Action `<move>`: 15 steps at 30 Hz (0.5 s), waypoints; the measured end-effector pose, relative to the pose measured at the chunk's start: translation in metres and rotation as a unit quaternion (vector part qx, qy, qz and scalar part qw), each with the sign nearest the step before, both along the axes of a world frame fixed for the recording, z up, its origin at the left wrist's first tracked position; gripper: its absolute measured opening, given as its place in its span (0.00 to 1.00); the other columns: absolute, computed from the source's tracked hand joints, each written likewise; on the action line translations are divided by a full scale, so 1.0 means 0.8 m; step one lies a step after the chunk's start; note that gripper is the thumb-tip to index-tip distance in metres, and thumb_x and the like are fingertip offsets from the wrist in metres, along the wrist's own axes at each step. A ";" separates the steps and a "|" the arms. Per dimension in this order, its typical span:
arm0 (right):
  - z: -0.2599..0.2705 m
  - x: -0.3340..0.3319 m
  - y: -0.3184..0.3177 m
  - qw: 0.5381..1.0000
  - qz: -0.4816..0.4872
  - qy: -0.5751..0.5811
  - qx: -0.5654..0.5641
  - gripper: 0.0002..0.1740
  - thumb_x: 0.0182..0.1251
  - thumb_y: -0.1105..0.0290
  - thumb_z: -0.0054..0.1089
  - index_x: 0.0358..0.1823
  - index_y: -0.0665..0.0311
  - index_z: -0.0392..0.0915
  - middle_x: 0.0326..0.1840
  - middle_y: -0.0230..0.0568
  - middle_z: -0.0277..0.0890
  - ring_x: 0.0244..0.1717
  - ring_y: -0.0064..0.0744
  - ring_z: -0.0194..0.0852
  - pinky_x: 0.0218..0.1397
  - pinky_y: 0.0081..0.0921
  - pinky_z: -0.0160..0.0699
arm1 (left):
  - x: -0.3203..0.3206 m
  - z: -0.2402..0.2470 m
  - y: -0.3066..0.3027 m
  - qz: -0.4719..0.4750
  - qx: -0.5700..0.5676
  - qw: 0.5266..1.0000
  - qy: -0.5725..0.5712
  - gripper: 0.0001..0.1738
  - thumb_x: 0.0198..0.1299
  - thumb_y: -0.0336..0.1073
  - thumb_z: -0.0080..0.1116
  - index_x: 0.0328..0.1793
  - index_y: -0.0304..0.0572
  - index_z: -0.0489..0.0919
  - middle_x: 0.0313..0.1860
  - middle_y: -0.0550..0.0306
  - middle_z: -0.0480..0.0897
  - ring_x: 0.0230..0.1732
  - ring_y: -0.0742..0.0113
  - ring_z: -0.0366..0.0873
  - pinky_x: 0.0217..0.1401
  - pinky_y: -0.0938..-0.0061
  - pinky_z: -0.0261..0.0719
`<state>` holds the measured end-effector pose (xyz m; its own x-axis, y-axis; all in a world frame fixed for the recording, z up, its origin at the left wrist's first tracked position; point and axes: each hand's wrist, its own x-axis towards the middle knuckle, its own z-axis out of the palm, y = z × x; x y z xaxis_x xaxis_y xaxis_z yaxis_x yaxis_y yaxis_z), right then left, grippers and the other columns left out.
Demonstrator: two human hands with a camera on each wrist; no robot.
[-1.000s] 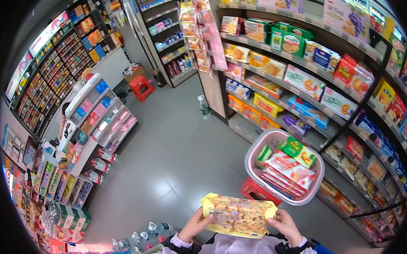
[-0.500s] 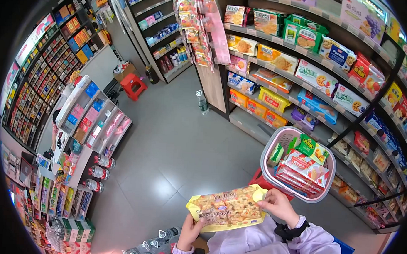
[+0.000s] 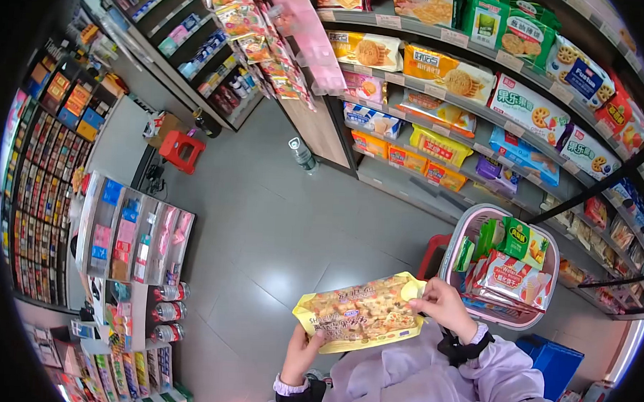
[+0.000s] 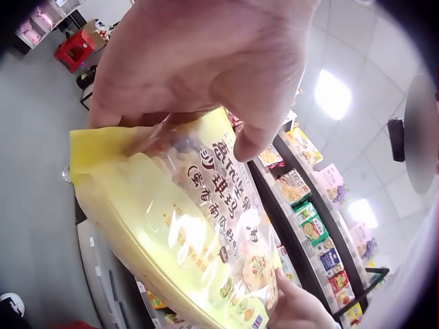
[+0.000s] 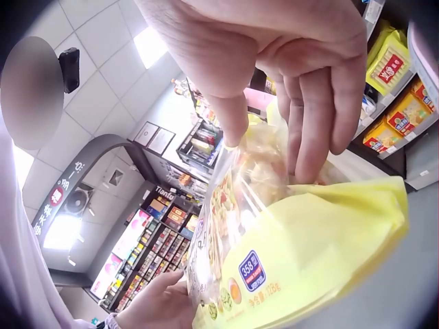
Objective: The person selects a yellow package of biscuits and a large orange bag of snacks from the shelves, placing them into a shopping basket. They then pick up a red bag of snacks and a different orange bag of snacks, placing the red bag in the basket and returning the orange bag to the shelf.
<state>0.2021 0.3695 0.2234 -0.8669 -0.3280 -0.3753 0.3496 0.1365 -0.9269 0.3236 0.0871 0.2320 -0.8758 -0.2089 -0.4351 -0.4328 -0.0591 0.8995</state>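
A yellow packet with a clear printed front [image 3: 360, 312] is held level before the body by both hands. The left hand [image 3: 301, 352] grips its left end, thumb on the front; the left wrist view shows that hand [image 4: 206, 62] with fingers behind the packet [image 4: 199, 226]. At the packet's right end the right hand [image 3: 443, 307] pinches the upper corner. In the right wrist view, the thumb and fingers of the right hand [image 5: 274, 75] hold the packet's edge [image 5: 295, 247] from either side.
A pink basket [image 3: 449, 253] of snack packs stands on a red stool [image 3: 432, 255] at the right, by stocked shelves [image 3: 427, 94]. A display counter [image 3: 137, 229] with bottles beside it is at left. A blue box [image 3: 552, 363] is lower right; a water bottle [image 3: 302, 155] stands on the floor.
The head view has turned and come closer to the right shelves. The packet has tilted from level, its left end lower, and shifted slightly left; both hands still hold it.
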 end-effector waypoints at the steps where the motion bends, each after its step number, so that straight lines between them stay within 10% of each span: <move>1: -0.001 -0.010 -0.007 1.000 0.008 0.000 0.013 0.20 0.55 0.63 0.67 0.28 0.65 0.62 0.19 0.36 0.73 0.23 0.17 0.71 0.21 0.16 0.64 | -0.014 0.004 -0.008 -0.001 0.009 1.000 0.004 0.22 0.62 0.33 0.52 0.58 0.30 0.63 0.50 0.54 0.74 0.49 0.71 0.73 0.52 0.76 0.71; 8: 0.007 -0.067 -0.067 0.998 0.033 0.029 0.051 0.35 0.55 0.58 0.65 0.56 0.76 0.62 0.20 0.35 0.73 0.23 0.19 0.69 0.26 0.19 0.66 | -0.063 0.005 -0.073 0.005 -0.008 1.000 0.015 0.22 0.61 0.35 0.53 0.57 0.30 0.63 0.48 0.53 0.75 0.48 0.70 0.73 0.49 0.75 0.73; 15: 0.022 -0.085 -0.119 0.996 -0.048 0.033 0.072 0.31 0.55 0.56 0.65 0.48 0.73 0.64 0.22 0.35 0.74 0.23 0.20 0.70 0.26 0.19 0.66 | -0.157 0.010 -0.134 -0.077 0.021 0.994 0.076 0.29 0.61 0.34 0.50 0.65 0.31 0.56 0.57 0.51 0.69 0.57 0.66 0.67 0.60 0.71 0.66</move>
<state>0.1343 0.2747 0.2414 -0.9158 -0.1901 -0.3537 0.3063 0.2389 -0.9215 0.1981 -0.0200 0.2397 -0.9520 -0.0516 -0.3017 -0.2997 -0.0424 0.9531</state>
